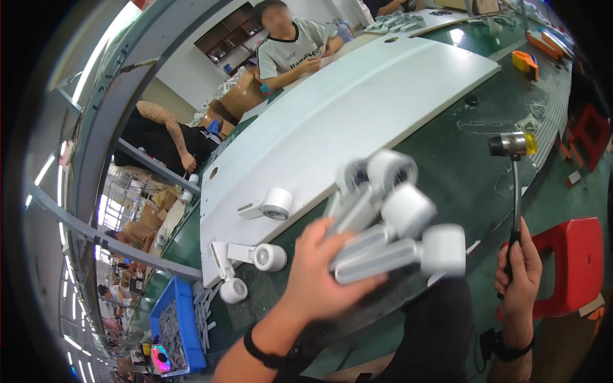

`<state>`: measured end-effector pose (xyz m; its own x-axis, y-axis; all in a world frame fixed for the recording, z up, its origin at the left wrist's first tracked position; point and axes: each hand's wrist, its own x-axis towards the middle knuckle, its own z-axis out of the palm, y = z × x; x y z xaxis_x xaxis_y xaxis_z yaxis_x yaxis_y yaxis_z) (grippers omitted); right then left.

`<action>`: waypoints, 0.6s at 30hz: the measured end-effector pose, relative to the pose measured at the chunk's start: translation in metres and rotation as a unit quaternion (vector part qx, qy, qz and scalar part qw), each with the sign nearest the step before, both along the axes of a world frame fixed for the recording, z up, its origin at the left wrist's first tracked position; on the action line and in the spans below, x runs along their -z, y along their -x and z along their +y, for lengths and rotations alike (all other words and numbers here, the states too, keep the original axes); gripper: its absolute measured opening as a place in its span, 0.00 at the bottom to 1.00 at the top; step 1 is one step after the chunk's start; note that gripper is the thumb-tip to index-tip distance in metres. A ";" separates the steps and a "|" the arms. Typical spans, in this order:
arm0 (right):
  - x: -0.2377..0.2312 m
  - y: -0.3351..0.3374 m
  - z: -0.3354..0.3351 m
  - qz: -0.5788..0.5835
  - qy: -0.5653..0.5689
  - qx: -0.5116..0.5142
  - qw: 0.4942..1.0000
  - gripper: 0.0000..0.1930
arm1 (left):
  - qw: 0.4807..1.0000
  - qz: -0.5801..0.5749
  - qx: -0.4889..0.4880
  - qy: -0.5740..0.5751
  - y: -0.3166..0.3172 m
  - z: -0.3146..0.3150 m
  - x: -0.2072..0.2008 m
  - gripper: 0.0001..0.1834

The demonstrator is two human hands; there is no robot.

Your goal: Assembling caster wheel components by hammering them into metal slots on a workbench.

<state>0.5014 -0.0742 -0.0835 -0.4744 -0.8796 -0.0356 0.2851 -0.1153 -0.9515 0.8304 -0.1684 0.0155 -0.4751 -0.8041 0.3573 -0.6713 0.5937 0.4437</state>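
Note:
My left hand (pixel 322 277) is closed around the grey handles of several white handheld fans (pixel 410 212). Their round heads point away from me and to the right, and the bunch is blurred by motion. At the right, my right hand (pixel 520 274) grips the dark handle of a two-faced mallet (pixel 515 175), held upright with its head on top. One mallet face is black, the other yellow. Left of the bunch, a single fan (pixel 277 203) lies on the white board. Two more fans, one with its round grille showing (pixel 269 257) and one below it (pixel 234 290), rest at the board's near edge.
A long white board (pixel 364 121) lies across the green table (pixel 472 137). A blue tray (pixel 182 319) of grey strips stands lower left. At the right are a red stool (pixel 578 268) and an orange tape dispenser (pixel 525 62). Co-workers sit beyond the board; a metal frame rises left.

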 end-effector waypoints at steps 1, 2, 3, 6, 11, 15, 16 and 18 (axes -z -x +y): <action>0.005 0.010 0.005 0.015 0.002 0.019 1.000 0.27 | 1.000 0.016 -0.006 0.008 0.017 -0.025 0.002 0.37; 0.006 0.016 0.008 0.019 -0.004 0.029 0.999 0.27 | 0.999 0.014 -0.042 -0.001 0.028 -0.050 0.000 0.38; 0.007 0.018 0.009 0.020 0.000 0.025 0.999 0.27 | 0.997 0.012 -0.081 -0.009 0.034 -0.079 0.000 0.38; 0.010 0.016 0.011 0.019 -0.004 0.037 0.999 0.28 | 0.972 -0.045 -0.232 0.008 0.037 -0.178 0.005 0.41; 0.020 0.022 0.019 0.046 -0.035 0.000 0.998 0.29 | 0.928 -0.058 -0.366 0.036 0.031 -0.227 -0.014 0.41; 0.038 0.019 0.016 0.037 -0.029 -0.018 0.999 0.29 | 0.956 -0.106 -0.237 0.137 -0.071 -0.215 -0.028 0.24; 0.041 0.019 0.016 0.034 -0.033 -0.032 0.998 0.29 | 0.961 -0.136 -0.221 0.100 -0.097 -0.201 -0.038 0.22; 0.044 0.015 0.013 0.034 -0.037 -0.013 0.999 0.30 | 0.948 -0.236 -0.205 0.057 -0.165 -0.168 -0.062 0.20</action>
<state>0.4859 -0.0614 -0.1278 -0.4549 -0.8878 -0.0700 0.2222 -0.0370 -0.9743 0.9950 -0.3367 0.0770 -0.2589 -0.9245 0.2796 -0.9640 0.2655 -0.0147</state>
